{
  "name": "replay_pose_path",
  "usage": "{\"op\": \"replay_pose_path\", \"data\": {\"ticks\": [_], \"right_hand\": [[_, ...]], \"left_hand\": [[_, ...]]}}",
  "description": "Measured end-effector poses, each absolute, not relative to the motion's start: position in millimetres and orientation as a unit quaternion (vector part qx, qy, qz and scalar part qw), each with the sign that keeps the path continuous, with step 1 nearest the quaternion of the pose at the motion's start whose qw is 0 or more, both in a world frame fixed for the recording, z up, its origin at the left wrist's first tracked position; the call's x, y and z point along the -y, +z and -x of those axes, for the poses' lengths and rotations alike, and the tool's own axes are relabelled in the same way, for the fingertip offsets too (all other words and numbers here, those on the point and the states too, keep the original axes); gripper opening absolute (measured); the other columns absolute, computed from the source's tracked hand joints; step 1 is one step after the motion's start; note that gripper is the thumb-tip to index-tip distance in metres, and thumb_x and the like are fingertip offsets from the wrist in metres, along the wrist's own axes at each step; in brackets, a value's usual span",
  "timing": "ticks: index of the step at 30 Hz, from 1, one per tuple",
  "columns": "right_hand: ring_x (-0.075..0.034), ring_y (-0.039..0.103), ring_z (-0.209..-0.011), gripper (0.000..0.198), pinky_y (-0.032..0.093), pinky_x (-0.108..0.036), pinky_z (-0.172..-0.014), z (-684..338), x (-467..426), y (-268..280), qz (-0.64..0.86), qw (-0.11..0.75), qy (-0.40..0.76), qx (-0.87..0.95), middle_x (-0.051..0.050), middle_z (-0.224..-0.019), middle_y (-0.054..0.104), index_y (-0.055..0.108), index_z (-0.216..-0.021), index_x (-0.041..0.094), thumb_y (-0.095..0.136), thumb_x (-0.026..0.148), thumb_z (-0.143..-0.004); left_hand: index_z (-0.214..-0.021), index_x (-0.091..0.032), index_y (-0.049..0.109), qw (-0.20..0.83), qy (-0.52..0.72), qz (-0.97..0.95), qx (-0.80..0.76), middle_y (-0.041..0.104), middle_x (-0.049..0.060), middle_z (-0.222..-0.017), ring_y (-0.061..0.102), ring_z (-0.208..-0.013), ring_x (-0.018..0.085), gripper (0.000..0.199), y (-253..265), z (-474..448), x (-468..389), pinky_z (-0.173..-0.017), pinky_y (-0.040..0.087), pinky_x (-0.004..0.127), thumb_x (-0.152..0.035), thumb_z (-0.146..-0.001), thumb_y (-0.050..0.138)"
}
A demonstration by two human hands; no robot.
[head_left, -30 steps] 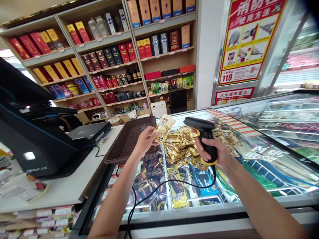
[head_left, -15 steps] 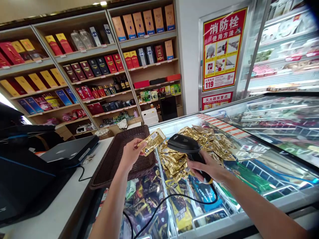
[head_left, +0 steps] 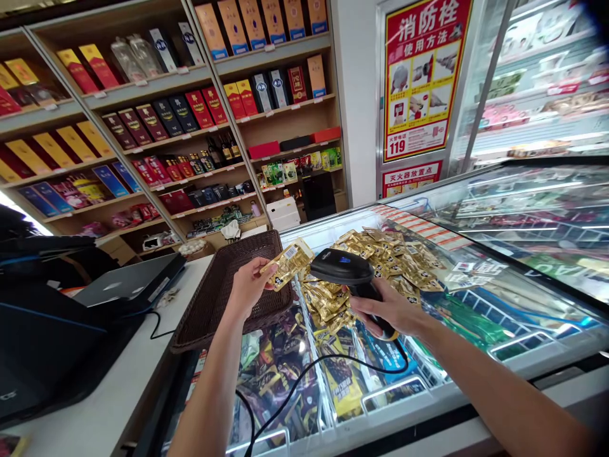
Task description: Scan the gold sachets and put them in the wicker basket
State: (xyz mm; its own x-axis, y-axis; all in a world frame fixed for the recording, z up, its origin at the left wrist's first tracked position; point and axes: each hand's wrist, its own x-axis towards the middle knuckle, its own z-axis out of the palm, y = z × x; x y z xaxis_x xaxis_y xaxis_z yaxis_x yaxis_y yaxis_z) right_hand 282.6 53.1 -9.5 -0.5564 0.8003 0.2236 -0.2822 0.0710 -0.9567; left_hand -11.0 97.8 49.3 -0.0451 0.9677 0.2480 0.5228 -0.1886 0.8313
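Left hand: our left hand (head_left: 248, 284) pinches one gold foil packet (head_left: 288, 262) by its lower edge, thumb and fingertips closed on it, and holds it up above the near corner of the wicker tray.
Packet: we see a small white barcode label on the face turned toward us; the packet is tilted, its far end raised toward the scanner's head and nearly touching it.
Right hand: our right hand (head_left: 386, 309) wraps the handle of the black barcode scanner (head_left: 343, 267), fingers curled round the grip, with the head pointing left at the packet.
Scanner cable: we see a black cable (head_left: 304, 374) running from the bottom of the handle, down over the freezer lid and off the lower edge of the view.
Pile: we have a heap of matching gold packets (head_left: 380, 260) lying on the glass lid of the chest freezer (head_left: 476, 304), just behind and to the right of the scanner.
Tray: we see a brown wicker tray (head_left: 223, 295) sitting where the white counter (head_left: 114, 393) meets the freezer, just beside our left hand.
Counter: we see a black till terminal (head_left: 61, 330) at the left edge.
Background: we face wooden shelves (head_left: 200, 127) filled with boxed bottles, and a red wall poster (head_left: 421, 70) to their right.
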Motion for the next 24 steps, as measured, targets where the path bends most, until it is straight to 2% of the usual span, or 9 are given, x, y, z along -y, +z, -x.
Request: {"op": "replay_pose_path", "data": {"ticks": [5,12,17,20,24], "right_hand": [[-0.006,0.043,-0.032,0.030,0.036,-0.018,-0.034,-283,-53,-9,0.217,0.418,0.649,0.598,0.008,-0.056,0.053,0.052,-0.103,0.020,0.067,0.039,-0.085],[-0.007,0.042,-0.031,0.032,0.038,-0.019,-0.033,-283,-55,-6,0.194,0.436,0.673,0.565,0.010,-0.052,0.050,0.050,-0.104,0.020,0.068,0.038,-0.084],[-0.006,0.043,-0.031,0.027,0.038,-0.020,-0.033,-283,-55,-7,0.218,0.440,0.674,0.552,0.008,-0.053,0.051,0.049,-0.087,0.020,0.069,0.038,-0.083],[-0.007,0.043,-0.030,0.029,0.037,-0.020,-0.032,-284,-55,-7,0.220,0.448,0.671,0.549,0.007,-0.054,0.052,0.049,-0.087,0.020,0.070,0.038,-0.082],[-0.006,0.043,-0.030,0.028,0.037,-0.020,-0.032,-285,-55,-8,0.228,0.445,0.674,0.544,0.006,-0.055,0.053,0.050,-0.085,0.020,0.071,0.039,-0.081]], "left_hand": [[-0.084,-0.019,0.067,0.271,0.429,-0.636,-0.582,0.071,0.003,-0.083,0.065,-0.065,0.017,0.046,50,10,-97,-0.057,0.053,0.026,-0.062,-0.067,0.071],[-0.087,-0.016,0.065,0.317,0.444,-0.631,-0.551,0.066,0.002,-0.084,0.064,-0.069,0.015,0.045,54,14,-94,-0.065,0.057,0.030,-0.058,-0.071,0.070],[-0.082,-0.016,0.063,0.325,0.461,-0.599,-0.569,0.060,-0.001,-0.076,0.062,-0.066,0.013,0.043,65,27,-88,-0.070,0.058,0.033,-0.054,-0.065,0.075],[-0.078,-0.016,0.063,0.278,0.459,-0.573,-0.619,0.058,-0.002,-0.068,0.059,-0.065,0.013,0.035,70,50,-87,-0.065,0.054,0.029,-0.046,-0.063,0.074],[-0.068,-0.017,0.065,0.132,0.415,-0.521,-0.734,0.060,-0.001,-0.060,0.056,-0.061,0.015,0.015,69,99,-89,-0.057,0.044,0.024,-0.032,-0.064,0.068]]}}
